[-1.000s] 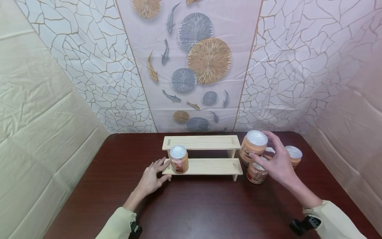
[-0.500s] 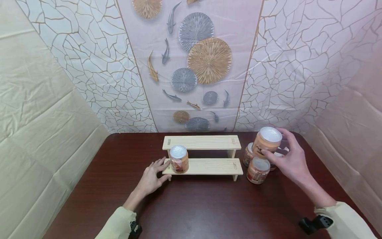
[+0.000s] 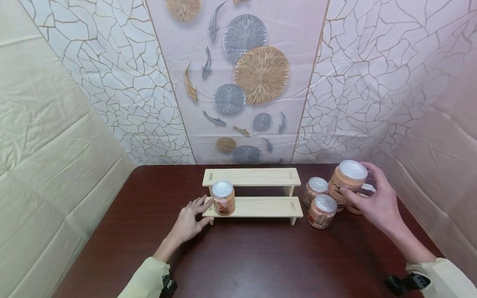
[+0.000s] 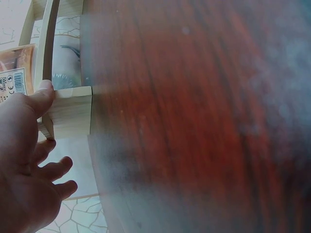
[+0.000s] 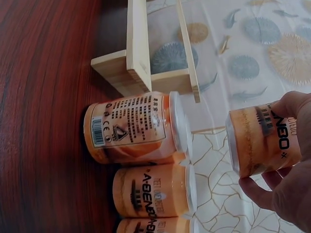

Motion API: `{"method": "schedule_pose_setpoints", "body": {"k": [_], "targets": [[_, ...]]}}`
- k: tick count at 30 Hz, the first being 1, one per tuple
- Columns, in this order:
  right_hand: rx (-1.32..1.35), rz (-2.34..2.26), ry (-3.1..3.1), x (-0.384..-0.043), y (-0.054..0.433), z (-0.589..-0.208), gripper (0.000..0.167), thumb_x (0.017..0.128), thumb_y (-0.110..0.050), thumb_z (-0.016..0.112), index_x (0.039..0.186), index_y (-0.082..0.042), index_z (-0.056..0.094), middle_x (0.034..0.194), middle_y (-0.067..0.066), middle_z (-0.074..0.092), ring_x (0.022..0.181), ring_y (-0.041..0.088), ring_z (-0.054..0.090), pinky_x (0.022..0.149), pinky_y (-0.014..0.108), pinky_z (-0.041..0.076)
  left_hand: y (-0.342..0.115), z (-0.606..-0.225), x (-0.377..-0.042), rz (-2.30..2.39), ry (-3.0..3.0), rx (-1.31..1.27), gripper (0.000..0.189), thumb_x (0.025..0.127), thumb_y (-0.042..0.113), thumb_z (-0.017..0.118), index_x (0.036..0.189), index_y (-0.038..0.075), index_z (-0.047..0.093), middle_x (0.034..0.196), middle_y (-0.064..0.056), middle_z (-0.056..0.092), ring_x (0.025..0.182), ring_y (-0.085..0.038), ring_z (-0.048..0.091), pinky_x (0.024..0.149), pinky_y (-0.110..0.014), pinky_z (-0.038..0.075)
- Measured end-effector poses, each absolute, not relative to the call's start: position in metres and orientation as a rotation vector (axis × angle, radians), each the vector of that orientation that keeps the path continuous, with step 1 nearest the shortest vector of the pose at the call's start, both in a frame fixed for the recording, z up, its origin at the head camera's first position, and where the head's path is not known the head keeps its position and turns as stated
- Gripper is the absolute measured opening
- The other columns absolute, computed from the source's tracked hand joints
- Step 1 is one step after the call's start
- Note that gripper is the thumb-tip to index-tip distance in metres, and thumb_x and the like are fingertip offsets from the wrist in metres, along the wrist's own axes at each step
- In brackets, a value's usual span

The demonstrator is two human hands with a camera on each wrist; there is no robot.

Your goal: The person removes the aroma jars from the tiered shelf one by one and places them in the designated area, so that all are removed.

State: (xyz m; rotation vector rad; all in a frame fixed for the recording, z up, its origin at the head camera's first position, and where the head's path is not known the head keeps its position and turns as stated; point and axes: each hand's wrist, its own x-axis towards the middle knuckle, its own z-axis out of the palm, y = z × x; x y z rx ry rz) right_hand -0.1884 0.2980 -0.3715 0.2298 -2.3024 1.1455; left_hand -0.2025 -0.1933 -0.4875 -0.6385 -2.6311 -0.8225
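Observation:
My left hand (image 3: 190, 220) grips the left end of the two-tier wooden shelf (image 3: 261, 207), thumb at the front edge and fingers around the side. Close to those fingers, an orange-labelled can (image 3: 223, 198) with a silver lid stands upright on the lower tier. On the right, my right hand (image 3: 378, 200) holds a similar can (image 3: 344, 182) upright between thumb and fingers, raised above the table. Below and beside it stand several more cans, including a front can (image 3: 321, 212) and a back can (image 3: 316, 190); the held can partly hides others. In the right wrist view, the held can (image 5: 257, 141) is apart from the standing cans.
The dark wood table (image 3: 238, 256) has rounded back corners. Patterned cloth (image 3: 261, 78) hangs behind it, with plain beige cloth (image 3: 48, 174) at the sides. The upper tier (image 3: 251, 177) rises behind the lower one.
My right hand has moved right with the held can, away from the shelf, uncovering the front and back cans. The left hand and the can on the shelf have stayed put.

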Motion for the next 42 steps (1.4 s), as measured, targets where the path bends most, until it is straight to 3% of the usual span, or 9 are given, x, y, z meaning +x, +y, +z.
{"method": "schedule_pose_setpoints", "body": {"k": [17, 24, 30, 42], "targets": [[0.196, 1.109, -2.294, -0.181, 0.314, -0.387, 0.08, 0.071, 0.007, 0.084, 0.141, 0.002, 0.045, 0.117, 0.02, 0.056, 0.091, -0.008, 0.049, 0.073, 0.002, 0.043, -0.194, -0.487, -0.202, -0.818, -2.631, -0.645, 0.056, 0.084, 0.017, 0.082, 0.133, 0.0, 0.063, 0.14, -0.027, 0.053, 0.127, -0.051, 0.049, 0.104, -0.066, 0.036], [0.149, 1.033, -2.299, -0.176, 0.32, -0.4, 0.081, 0.069, 0.004, 0.086, 0.14, 0.001, 0.047, 0.116, 0.024, 0.058, 0.096, -0.012, 0.042, 0.076, 0.003, 0.035, -0.193, -0.486, -0.201, -0.827, -2.638, -0.639, 0.056, 0.083, 0.017, 0.082, 0.134, 0.0, 0.063, 0.14, -0.026, 0.053, 0.127, -0.051, 0.048, 0.104, -0.066, 0.035], [0.131, 1.09, -2.283, -0.174, 0.323, -0.406, 0.08, 0.069, 0.009, 0.084, 0.139, 0.004, 0.047, 0.117, 0.02, 0.055, 0.094, -0.012, 0.045, 0.075, 0.001, 0.043, -0.193, -0.485, -0.201, -0.832, -2.649, -0.627, 0.056, 0.084, 0.017, 0.082, 0.134, 0.001, 0.063, 0.141, -0.025, 0.052, 0.129, -0.05, 0.047, 0.105, -0.066, 0.034], [0.089, 1.151, -2.286, -0.171, 0.322, -0.413, 0.078, 0.07, 0.01, 0.084, 0.138, 0.003, 0.047, 0.117, 0.015, 0.052, 0.097, -0.011, 0.045, 0.075, 0.005, 0.047, -0.193, -0.484, -0.2, -0.831, -2.655, -0.622, 0.056, 0.084, 0.018, 0.081, 0.134, 0.001, 0.063, 0.141, -0.025, 0.052, 0.129, -0.05, 0.047, 0.104, -0.067, 0.034]]}}
